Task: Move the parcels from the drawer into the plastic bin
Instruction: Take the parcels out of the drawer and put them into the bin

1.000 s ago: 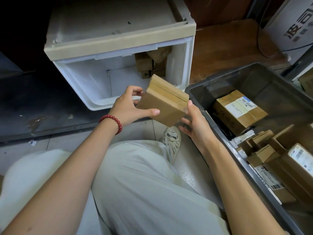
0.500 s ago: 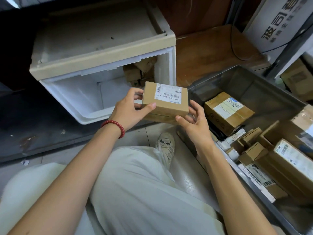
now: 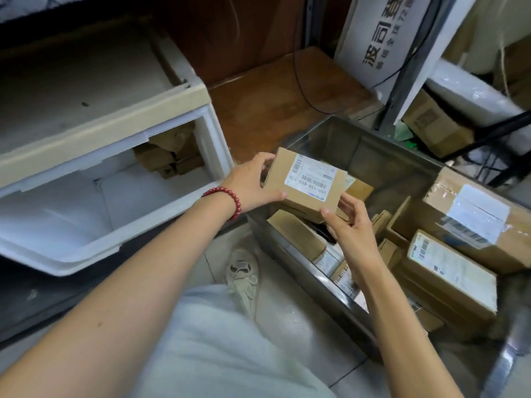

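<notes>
Left hand (image 3: 249, 185), right hand (image 3: 349, 225) both grasping labelled parcel (image 3: 306, 182), apparently above plastic bin (image 3: 324, 139).

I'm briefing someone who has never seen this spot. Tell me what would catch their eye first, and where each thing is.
The cardboard parcel at the centre, label up, held by the left hand and right hand over the near corner of the grey bin. That bin, on the right, already holds many brown boxes. On the left stands the open white drawer, mostly bare, with a few parcels left at its back.
</notes>
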Tool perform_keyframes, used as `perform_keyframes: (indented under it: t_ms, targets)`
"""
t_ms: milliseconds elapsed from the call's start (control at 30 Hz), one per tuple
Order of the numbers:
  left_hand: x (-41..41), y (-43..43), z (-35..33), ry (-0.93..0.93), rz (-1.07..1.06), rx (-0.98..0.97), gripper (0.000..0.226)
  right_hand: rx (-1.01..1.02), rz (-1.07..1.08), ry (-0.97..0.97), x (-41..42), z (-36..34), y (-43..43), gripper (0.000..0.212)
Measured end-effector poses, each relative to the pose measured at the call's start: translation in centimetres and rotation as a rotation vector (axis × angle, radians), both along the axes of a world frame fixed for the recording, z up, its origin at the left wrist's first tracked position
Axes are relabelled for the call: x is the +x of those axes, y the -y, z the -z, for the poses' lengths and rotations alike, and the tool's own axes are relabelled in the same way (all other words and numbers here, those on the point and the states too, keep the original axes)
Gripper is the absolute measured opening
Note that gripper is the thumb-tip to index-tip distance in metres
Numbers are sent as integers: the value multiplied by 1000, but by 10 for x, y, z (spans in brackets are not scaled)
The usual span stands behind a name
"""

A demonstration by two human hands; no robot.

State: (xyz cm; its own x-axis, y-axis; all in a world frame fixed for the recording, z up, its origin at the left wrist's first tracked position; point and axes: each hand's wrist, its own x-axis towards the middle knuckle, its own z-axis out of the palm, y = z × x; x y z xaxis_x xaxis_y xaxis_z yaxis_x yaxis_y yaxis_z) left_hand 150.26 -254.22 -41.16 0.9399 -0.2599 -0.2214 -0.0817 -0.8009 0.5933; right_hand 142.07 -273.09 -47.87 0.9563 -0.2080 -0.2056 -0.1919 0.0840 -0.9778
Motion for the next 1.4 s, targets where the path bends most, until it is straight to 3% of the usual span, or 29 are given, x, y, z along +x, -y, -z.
perform_keyframes:
  t_ms: [133, 367, 533, 700, 900, 1100, 1200, 1400]
  targets:
    - [23, 33, 32, -23, 52, 66, 81, 2, 64, -132, 7, 26, 14, 50]
    - [50, 58, 84, -84, 148, 227, 83, -50, 40, -331, 22, 63, 33, 77]
    - [56, 54, 110, -133, 127, 168, 83, -74, 107, -374, 33, 76, 33, 84]
    - [61, 50, 112, -60, 158, 246, 80, -38, 23, -416, 34, 81, 22, 55]
    - [57, 40, 112, -117, 225, 492, 68, -105, -141, -463, 45, 87, -5, 42]
    - [45, 39, 97, 234, 226, 522, 47, -487, -416, -411, 75, 89, 1, 35]
    - [35, 27, 87, 303, 178, 506, 42, -794, -588, -365, 76, 89, 6, 39]
    - [5, -6, 74, 376, 23, 413, 36, -687, -605, -469, 83, 89, 1, 39]
